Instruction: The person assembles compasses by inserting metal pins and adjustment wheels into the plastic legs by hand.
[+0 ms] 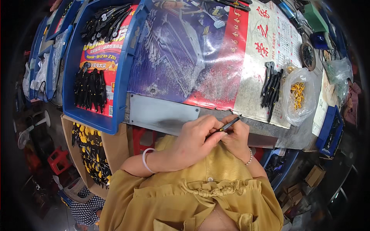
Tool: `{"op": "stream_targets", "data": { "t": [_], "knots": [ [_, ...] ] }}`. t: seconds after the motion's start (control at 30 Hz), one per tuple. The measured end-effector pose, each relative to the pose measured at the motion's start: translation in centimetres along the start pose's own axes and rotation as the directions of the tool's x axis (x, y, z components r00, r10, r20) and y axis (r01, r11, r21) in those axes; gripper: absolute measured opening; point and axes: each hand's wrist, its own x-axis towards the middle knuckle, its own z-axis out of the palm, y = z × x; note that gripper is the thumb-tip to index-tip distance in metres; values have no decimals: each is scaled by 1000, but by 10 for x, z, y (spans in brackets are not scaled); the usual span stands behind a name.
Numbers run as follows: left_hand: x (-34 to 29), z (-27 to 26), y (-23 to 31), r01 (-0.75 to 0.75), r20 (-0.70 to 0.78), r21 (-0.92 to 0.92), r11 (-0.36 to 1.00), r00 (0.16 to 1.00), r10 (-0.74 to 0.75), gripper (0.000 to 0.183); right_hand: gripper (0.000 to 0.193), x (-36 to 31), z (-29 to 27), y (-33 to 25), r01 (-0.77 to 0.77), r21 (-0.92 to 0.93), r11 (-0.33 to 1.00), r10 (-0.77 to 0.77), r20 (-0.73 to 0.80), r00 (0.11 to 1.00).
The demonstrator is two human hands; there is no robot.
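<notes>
In front of my chest, at the table's near edge, my two hands meet around one slim black piece (pixel 231 123) with a small yellow mark. It tilts up to the right, with a thin dark tip. My left hand (pixel 197 135) pinches its lower end between thumb and fingers. My right hand (pixel 238 138) is closed about the other part, its fingertips close to the tip; some of its fingers are hidden. Right of them on the table lies a row of similar black pieces (pixel 272 86). Beside that row, a clear plastic bag (pixel 287 104) holds small yellow parts (pixel 298 94).
A blue tray (pixel 120 115) at left holds two bunches of black pieces. Below it, a cardboard box (pixel 117 148) contains black-and-yellow pieces. Printed sheets (pixel 216 82) cover the table. A round dish (pixel 312 61) and a blue bin (pixel 327 133) stand at right.
</notes>
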Motion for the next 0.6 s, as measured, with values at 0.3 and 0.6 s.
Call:
{"op": "stream_targets", "data": {
  "t": [0.3, 0.6],
  "knots": [
    [8, -25, -4, 331, 216, -463, 822, 942, -257, 12, 27, 24, -29, 4, -633, 578, 515, -29, 750, 661],
    [17, -39, -23, 449, 357, -859, 247, 870, -338, 24, 16, 40, -31, -16, -679, 598, 426, 53, 733, 678]
  ]
}}
